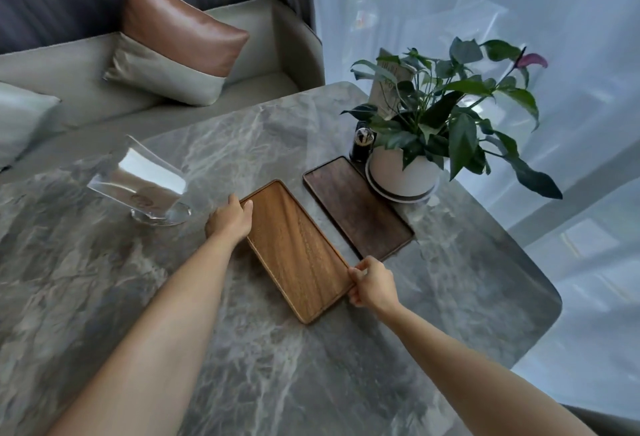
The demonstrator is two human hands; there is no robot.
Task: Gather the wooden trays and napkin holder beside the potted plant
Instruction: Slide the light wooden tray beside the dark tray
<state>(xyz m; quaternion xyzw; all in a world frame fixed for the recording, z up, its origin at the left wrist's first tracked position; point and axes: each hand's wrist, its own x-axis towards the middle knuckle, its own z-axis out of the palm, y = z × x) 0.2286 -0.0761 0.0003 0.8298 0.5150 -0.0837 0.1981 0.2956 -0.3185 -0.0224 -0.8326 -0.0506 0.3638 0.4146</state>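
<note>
A light wooden tray [298, 248] lies on the grey marble table [242, 349], angled toward the far left. My left hand [230, 219] grips its far left edge, and my right hand [372, 283] grips its near right corner. A dark wooden tray [356, 208] lies parallel just to its right, touching the base of the potted plant [403, 172] in a white pot. The clear napkin holder [145, 186], holding white napkins, stands apart at the left of the table.
A small dark bottle [362, 144] stands behind the dark tray, next to the pot. A card [391, 89] stands behind the leaves. A sofa with cushions [173, 44] runs along the far side. The table's rounded edge is at the right, by sheer curtains.
</note>
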